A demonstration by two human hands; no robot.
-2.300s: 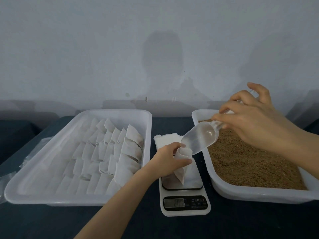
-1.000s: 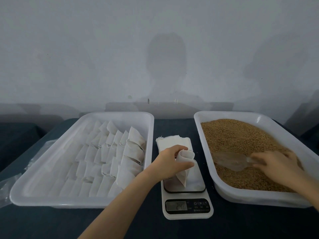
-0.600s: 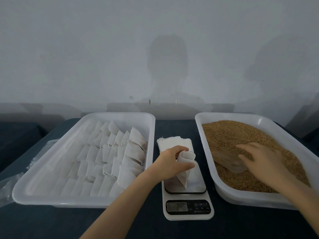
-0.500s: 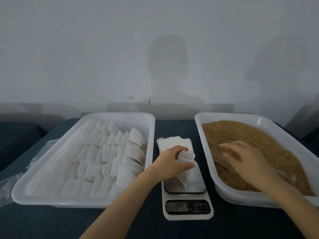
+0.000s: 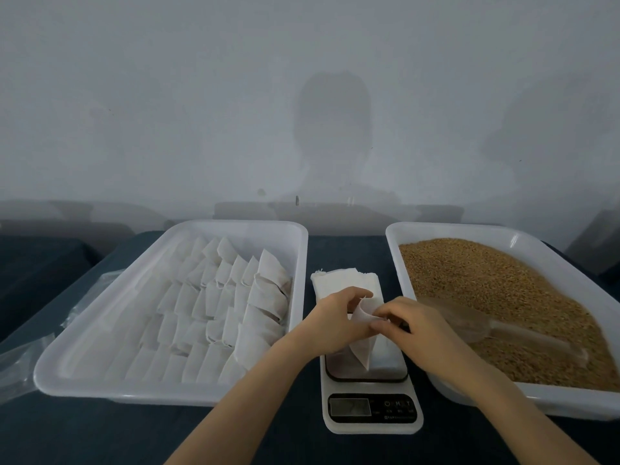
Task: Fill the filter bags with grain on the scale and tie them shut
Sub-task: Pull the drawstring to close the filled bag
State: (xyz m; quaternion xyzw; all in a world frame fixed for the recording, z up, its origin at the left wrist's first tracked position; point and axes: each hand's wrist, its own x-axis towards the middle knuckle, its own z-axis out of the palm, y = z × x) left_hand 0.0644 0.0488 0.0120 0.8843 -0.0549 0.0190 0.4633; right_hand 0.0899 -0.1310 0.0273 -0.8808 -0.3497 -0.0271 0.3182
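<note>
A white filter bag (image 5: 362, 350) stands on the small white scale (image 5: 372, 411) between two trays. My left hand (image 5: 335, 322) grips the bag's open top from the left. My right hand (image 5: 407, 322) pinches the same top edge from the right. A clear plastic scoop (image 5: 469, 322) lies on the brown grain (image 5: 496, 297) in the right tray (image 5: 570, 402), with no hand on it. Whether the bag holds grain is hidden by its walls.
The left white tray (image 5: 100, 389) holds several tied filter bags (image 5: 218, 307) in rows. A stack of flat empty bags (image 5: 339, 280) lies behind the scale. Crumpled clear plastic (image 5: 20, 357) sits at the far left on the dark table.
My right hand laid the scoop down on the grain, let go of it, and moved left to the bag's top. My left hand kept hold of the bag.
</note>
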